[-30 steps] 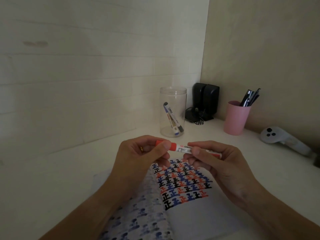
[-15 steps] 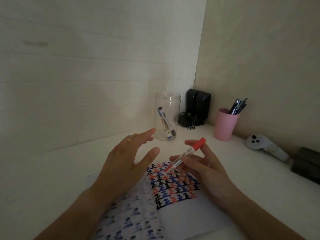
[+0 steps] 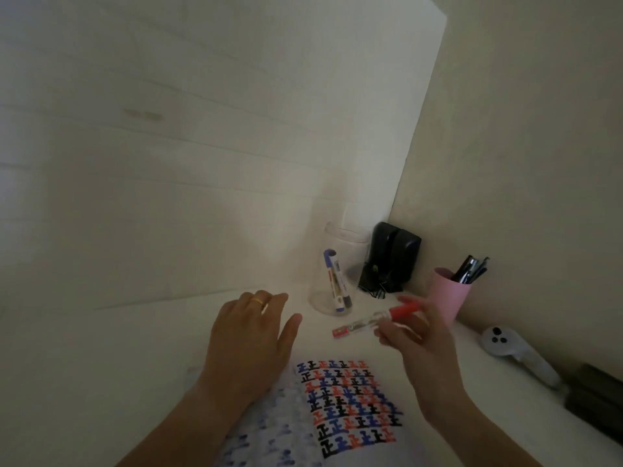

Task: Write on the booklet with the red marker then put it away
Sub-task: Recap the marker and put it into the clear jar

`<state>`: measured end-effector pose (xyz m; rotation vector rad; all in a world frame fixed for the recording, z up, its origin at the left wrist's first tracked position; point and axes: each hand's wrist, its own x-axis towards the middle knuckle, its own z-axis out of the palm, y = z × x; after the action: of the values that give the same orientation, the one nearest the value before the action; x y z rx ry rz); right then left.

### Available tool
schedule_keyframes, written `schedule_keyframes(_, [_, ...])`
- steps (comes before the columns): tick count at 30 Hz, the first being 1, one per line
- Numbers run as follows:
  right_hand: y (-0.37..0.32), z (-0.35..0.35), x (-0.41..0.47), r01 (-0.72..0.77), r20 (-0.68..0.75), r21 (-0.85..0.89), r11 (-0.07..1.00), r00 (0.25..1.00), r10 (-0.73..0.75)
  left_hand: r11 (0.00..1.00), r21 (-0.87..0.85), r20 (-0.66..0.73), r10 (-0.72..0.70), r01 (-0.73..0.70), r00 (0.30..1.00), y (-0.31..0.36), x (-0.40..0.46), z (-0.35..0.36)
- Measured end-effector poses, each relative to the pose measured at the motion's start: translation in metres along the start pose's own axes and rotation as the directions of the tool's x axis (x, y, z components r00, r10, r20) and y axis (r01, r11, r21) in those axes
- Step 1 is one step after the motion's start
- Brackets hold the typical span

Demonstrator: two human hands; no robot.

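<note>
The red marker (image 3: 377,320) is pinched between the fingertips of the right hand (image 3: 418,335), held nearly level above the white surface (image 3: 101,365), with its red cap toward the pink cup (image 3: 450,294) and its other red end pointing left toward the clear jar (image 3: 337,271). Since the cap is seated, the writing step is judged to be over and the putting away to be in hand; the marker appears to be held lightly at its capped end so that it can be tipped and dropped tail-first into a container. The jar, in which a blue marker (image 3: 333,281) and a dark one are already leaning, is judged the likely home, being near the marker's free end. The left hand (image 3: 253,335) is empty, with fingers spread and palm down just beyond the booklet (image 3: 354,409); whether it touches the surface cannot be told. The booklet is left lying open below the hands, its right page filled with rows of red, blue and black characters. A white controller (image 3: 512,352) is lying well to the right, clear of the path.
</note>
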<state>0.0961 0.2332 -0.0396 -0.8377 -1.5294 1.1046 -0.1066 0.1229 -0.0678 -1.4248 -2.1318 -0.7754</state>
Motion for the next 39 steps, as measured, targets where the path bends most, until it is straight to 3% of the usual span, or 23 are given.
schedule_keyframes(4, [-0.057, 0.029, 0.060, 0.318, -0.133, -0.089, 0.944, 0.935, -0.328, 1.000, 0.004, 0.029, -0.003, 0.003, 1.000, -0.001, 0.002, 0.002])
schedule_keyframes(8, [-0.080, 0.062, 0.107, 0.389, -0.166, -0.280, 0.878, 0.881, -0.444, 1.000, -0.011, -0.033, 0.007, -0.008, 0.999, -0.004, 0.001, 0.005])
schedule_keyframes(15, [-0.060, 0.084, 0.148, 0.240, -0.043, -0.619, 0.748, 0.940, -0.338, 1.000, -0.010, -0.022, 0.005, -0.005, 1.000, -0.006, 0.002, 0.008])
schedule_keyframes(20, [-0.046, 0.084, 0.155, 0.188, 0.018, -0.727, 0.661, 0.967, -0.256, 1.000, 0.000, 0.003, 0.008, -0.008, 1.000, -0.006, 0.003, 0.008])
schedule_keyframes(28, [-0.046, 0.075, 0.138, 0.243, 0.065, -0.685, 0.687, 0.959, -0.274, 1.000, 0.012, 0.000, 0.023, -0.023, 1.000, -0.006, 0.003, 0.009])
schedule_keyframes(32, [-0.044, 0.051, 0.093, 0.329, 0.112, -0.675, 0.661, 0.931, -0.349, 0.999, 0.017, -0.093, 0.042, -0.040, 0.995, -0.008, 0.003, 0.006])
schedule_keyframes(35, [-0.040, 0.024, 0.043, 0.348, 0.169, -0.662, 0.664, 0.932, -0.320, 0.995, 0.048, -0.145, 0.089, -0.083, 0.985, -0.004, 0.000, -0.004])
schedule_keyframes(39, [-0.032, -0.013, -0.024, 0.267, 0.205, -0.690, 0.673, 0.964, -0.172, 0.976, 0.084, -0.009, 0.202, -0.200, 0.979, 0.020, -0.018, -0.029])
